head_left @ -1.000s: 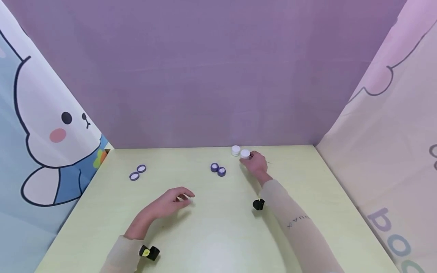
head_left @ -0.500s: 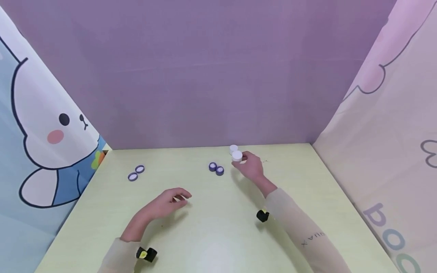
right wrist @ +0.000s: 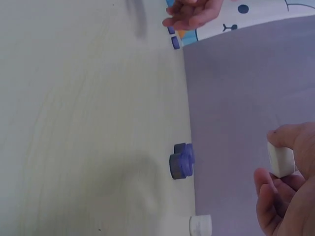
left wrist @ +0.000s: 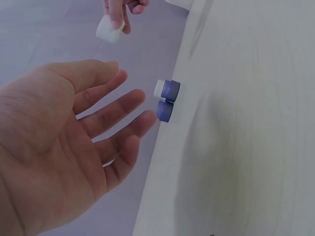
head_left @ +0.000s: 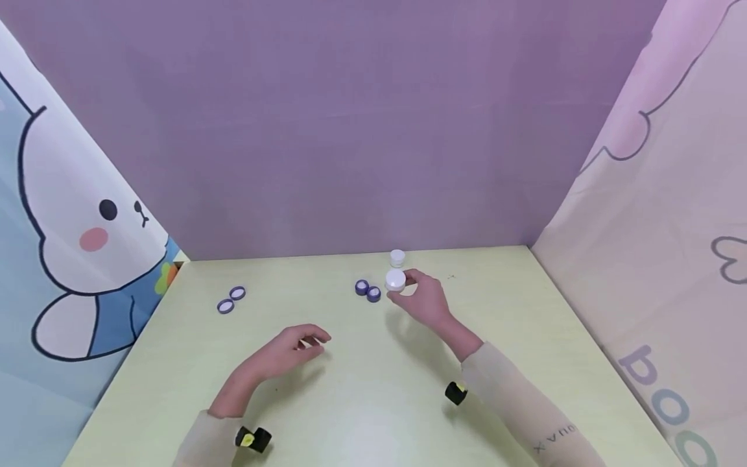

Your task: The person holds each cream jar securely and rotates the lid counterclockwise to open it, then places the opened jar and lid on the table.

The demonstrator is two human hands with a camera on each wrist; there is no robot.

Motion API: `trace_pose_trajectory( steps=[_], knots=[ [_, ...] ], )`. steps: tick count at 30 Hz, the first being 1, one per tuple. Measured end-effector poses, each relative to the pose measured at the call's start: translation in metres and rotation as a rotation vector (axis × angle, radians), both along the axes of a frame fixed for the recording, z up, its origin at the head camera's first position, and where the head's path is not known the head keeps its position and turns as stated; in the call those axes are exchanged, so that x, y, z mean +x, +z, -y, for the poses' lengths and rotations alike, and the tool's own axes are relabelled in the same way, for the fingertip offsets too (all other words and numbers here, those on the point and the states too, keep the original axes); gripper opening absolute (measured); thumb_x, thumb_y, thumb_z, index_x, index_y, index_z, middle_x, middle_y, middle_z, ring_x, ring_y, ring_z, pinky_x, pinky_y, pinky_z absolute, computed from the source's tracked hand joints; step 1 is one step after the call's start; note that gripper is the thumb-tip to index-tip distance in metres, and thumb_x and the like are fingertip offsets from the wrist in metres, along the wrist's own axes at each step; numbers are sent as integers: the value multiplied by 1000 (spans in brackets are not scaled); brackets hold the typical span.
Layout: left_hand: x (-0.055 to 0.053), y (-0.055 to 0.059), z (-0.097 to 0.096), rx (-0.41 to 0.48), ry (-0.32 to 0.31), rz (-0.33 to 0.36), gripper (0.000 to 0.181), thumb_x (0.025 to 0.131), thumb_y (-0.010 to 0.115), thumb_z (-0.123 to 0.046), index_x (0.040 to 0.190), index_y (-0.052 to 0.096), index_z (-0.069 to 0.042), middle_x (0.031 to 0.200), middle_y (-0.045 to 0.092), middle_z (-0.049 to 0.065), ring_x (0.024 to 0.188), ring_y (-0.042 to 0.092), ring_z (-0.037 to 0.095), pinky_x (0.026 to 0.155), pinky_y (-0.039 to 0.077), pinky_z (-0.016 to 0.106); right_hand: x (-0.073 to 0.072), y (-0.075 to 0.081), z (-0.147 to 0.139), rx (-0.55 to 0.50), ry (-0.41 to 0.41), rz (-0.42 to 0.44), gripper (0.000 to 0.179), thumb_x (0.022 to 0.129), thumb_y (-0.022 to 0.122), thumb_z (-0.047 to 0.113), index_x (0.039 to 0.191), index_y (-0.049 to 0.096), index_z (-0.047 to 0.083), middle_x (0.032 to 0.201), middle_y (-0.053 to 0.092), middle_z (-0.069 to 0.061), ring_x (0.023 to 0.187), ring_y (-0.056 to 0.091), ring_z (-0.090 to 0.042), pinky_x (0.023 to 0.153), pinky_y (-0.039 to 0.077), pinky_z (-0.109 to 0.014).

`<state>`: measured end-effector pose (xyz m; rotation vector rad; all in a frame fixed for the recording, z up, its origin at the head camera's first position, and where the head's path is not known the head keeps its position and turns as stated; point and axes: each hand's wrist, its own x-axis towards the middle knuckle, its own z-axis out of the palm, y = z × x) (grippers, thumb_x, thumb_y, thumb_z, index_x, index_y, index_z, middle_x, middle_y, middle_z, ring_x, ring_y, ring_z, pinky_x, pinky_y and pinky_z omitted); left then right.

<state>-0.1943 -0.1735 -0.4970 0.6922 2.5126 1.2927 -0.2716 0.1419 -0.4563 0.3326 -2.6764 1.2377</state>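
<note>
My right hand (head_left: pixel 428 301) pinches a small round white jar (head_left: pixel 395 280) between thumb and fingers, held up over the table. In the right wrist view that white jar (right wrist: pixel 281 158) sits between the thumb and the fingers. A second white jar (head_left: pixel 397 258) stands near the table's back edge. Two small purple jars (head_left: pixel 373 294) with pale tops stand side by side just left of the held jar. My left hand (head_left: pixel 280 355) hovers over the table with relaxed, slightly bent fingers and holds nothing; its palm (left wrist: pixel 54 152) shows in the left wrist view.
Two flat purple rims with pale middles, like lids (head_left: pixel 225 306), lie at the left of the pale table (head_left: pixel 362 415). A purple backdrop (head_left: pixel 350 130) rises behind it, with printed cloths (head_left: pixel 87 259) at both sides. Small black devices (head_left: pixel 456 393) hang at the wrists.
The right hand has lifted one white jar from beside the other and brought it left and nearer, close to the purple jars. The left hand has stayed nearly still.
</note>
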Motion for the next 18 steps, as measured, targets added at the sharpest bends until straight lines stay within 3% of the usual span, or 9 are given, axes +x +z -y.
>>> trace_pose_trajectory(
  steps=[3,10,14,18],
  knots=[
    [0,1,-3,7,-6,-11,27,99,58,-22,121,63,-8,118,63,7,104,59,15,87,48,38,8,3,1,5,15,-6,44,77,83,28,113,67,9,98,68,-3,91,63,-25,78,48,-38],
    [-1,4,-7,19,-12,-49,25,99,59,-20,121,63,-10,118,63,8,102,60,14,86,48,36,26,7,4,-3,54,-6,43,76,83,26,111,68,9,96,68,-2,55,55,-9,54,46,-27],
    [-2,10,-11,32,-1,-92,22,98,60,-18,120,64,-17,118,64,5,100,60,12,85,49,35,35,8,7,-37,91,-19,41,75,84,24,110,69,9,94,68,-2,51,54,-9,49,46,-27],
    [-3,15,-16,46,17,-150,24,97,62,-16,119,63,-22,117,63,-5,99,61,10,83,49,34,44,7,13,-60,128,-16,41,75,84,23,110,69,9,95,68,0,51,54,-10,48,46,-27]
  ],
)
